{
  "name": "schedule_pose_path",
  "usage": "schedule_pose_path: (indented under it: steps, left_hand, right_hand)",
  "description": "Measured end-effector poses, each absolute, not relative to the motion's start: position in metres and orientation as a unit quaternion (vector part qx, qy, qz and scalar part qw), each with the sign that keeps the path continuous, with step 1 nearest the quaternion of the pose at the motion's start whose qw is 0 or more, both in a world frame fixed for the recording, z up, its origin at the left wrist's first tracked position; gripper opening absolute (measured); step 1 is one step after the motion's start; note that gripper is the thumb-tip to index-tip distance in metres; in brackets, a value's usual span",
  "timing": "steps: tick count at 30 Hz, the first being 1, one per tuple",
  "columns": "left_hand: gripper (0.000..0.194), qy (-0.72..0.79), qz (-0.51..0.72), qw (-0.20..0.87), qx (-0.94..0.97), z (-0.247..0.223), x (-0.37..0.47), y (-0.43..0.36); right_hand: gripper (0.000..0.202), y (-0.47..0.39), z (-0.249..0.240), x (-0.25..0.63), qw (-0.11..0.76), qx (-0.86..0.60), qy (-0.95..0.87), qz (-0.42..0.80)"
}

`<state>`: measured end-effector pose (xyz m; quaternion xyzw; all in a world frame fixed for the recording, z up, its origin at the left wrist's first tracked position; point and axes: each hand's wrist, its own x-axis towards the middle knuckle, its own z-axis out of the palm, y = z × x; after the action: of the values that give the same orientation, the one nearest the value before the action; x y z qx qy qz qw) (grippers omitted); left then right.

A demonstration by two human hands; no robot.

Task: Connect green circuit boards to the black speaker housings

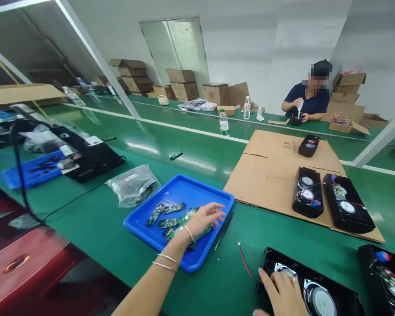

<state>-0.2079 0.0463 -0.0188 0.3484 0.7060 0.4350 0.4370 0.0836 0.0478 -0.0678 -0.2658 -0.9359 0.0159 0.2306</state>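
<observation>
My left hand (208, 218) hovers over the right part of a blue tray (181, 181), its fingers spread and nothing between them. Several green circuit boards (174, 208) lie in the tray, some partly hidden behind my left hand and wrist. At the bottom right, my right hand (281, 292) rests with spread fingers on the left end of a black speaker box (344, 293) with round silver speakers. A red wire (245, 262) with a white plug lies on the green table (213, 281) between the tray and this box.
Black speaker boxes (307, 192) stand on a cardboard sheet (266, 175); another box (386, 281) is at the right edge. A plastic bag (131, 186) lies left of the tray. Beyond are a bottle (224, 123) and a person (307, 98) working. A red stool (26, 267) is lower left.
</observation>
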Motion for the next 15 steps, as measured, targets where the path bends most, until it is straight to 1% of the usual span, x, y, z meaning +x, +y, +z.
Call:
schedule_pose_path:
  steps: [3,5,7,9,12,14,15]
  left_hand:
    - [0.017,0.804,0.411,0.303,0.304,-0.027,-0.258,0.029]
    - [0.014,0.842,0.376,0.251,0.293,-0.033,-0.278,0.021]
    - [0.013,0.863,0.345,0.219,0.298,-0.039,-0.286,0.016]
    - [0.011,0.870,0.330,0.194,0.311,-0.042,-0.287,0.012]
    - [0.008,0.872,0.325,0.165,0.328,-0.045,-0.281,0.008]
    - [0.006,0.874,0.328,0.147,0.328,-0.047,-0.277,0.006]
    - [0.007,0.876,0.332,0.135,0.324,-0.048,-0.275,0.005]
  right_hand:
    - [0.018,0.052,-0.061,0.070,0.252,-0.267,-0.929,0.047]
    - [0.021,0.052,-0.054,0.062,0.279,-0.240,-0.924,0.106]
    - [0.024,0.050,-0.044,0.052,0.298,-0.204,-0.914,0.185]
    - [0.022,0.046,-0.033,0.043,0.307,-0.191,-0.890,0.279]
    - [0.019,0.044,-0.014,0.036,0.334,-0.256,-0.802,0.423]
    - [0.019,0.047,-0.003,0.037,0.353,-0.308,-0.747,0.471]
    - [0.018,0.050,0.001,0.038,0.362,-0.322,-0.736,0.473]
